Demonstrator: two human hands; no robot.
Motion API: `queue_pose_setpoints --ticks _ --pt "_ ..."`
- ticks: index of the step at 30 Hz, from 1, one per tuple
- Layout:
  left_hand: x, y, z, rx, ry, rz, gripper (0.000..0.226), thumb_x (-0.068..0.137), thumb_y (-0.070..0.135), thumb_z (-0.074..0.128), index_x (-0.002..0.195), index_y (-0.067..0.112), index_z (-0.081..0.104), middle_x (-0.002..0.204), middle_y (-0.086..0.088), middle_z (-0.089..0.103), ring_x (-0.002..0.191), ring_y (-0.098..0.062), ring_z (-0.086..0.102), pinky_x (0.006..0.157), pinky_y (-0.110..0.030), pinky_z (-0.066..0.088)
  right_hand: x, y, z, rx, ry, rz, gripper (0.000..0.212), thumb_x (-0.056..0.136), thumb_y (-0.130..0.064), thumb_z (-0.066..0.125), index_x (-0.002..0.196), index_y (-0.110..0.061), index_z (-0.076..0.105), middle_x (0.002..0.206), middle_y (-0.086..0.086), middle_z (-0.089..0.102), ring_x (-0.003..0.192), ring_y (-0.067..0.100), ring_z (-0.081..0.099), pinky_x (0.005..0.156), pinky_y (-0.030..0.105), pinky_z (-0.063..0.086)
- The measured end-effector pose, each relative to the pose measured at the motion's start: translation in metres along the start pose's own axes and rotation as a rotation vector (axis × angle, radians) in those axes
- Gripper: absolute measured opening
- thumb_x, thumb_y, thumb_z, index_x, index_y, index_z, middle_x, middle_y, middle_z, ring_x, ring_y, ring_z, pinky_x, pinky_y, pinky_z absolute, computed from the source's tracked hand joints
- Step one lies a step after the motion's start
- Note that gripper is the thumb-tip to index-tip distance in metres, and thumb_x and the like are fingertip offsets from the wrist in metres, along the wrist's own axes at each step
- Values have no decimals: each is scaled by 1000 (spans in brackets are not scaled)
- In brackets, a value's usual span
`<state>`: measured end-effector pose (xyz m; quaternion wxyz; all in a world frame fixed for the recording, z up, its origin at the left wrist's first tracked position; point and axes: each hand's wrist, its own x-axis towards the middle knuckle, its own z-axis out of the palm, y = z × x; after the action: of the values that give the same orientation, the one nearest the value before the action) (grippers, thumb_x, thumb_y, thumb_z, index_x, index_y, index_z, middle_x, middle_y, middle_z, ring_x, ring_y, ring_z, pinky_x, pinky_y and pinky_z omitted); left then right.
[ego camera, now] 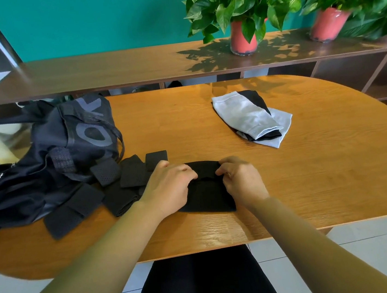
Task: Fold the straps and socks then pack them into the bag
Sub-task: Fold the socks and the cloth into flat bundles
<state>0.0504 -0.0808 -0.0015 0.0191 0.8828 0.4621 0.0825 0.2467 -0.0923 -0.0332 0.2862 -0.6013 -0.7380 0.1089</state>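
on wooden table (311, 169) by teal wall (101, 19): left hand (168, 185), right hand (242, 179), each grip pinching black cloth (207, 193).

Bright daylight, leaf shadows, warped edges

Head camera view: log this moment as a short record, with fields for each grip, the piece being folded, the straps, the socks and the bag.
left grip: pinches the fold of the black fabric piece
right grip: pinches the same fold, other side
black fabric piece: lies on the table; strap or sock, cannot tell
loose straps: black, scattered left of it, beside the bag
socks: grey and black, piled far right, untouched
bag: dark, slumped at the table's left end
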Motion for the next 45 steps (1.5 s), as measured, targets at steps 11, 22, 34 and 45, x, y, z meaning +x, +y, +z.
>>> queue_pose_setpoints --ticks 11,22,34,45 --pt "10 21 12 55 -228 -110 62 104 41 22 154 10 5 162 -5 2 149 -16 -2 121 -38 1 -6 -25 5 -346 -101 -76 48 95 -22 32 139 -8 44 146 10 42 143 29 24 115 41 19" --pt "-1 19 25 222 -371 -117 69 99 53 3 150 11 -17 159 -5 -20 145 -14 -21 117 -42 -15 -15 -7 14 -445 -422 13 87 77 -62 -22 149 -15 -12 157 4 -19 143 15 -22 116 35 -14" --pt "-38 22 8 95 -273 92 83 91 70 11 153 17 -5 161 2 -9 145 -6 -16 119 -36 -13 -52 -7 -25 -178 -318 -225 67 95 -56 15 151 -18 21 158 -2 15 146 6 0 119 29 -2" --pt "-61 28 11 16 -184 134 71 95 57 38 153 21 17 161 4 12 147 -8 4 114 -26 -8 -78 -4 -30 -200 -343 -230 58 90 -34 50 145 -24 36 154 -7 29 143 4 15 114 21 -3"
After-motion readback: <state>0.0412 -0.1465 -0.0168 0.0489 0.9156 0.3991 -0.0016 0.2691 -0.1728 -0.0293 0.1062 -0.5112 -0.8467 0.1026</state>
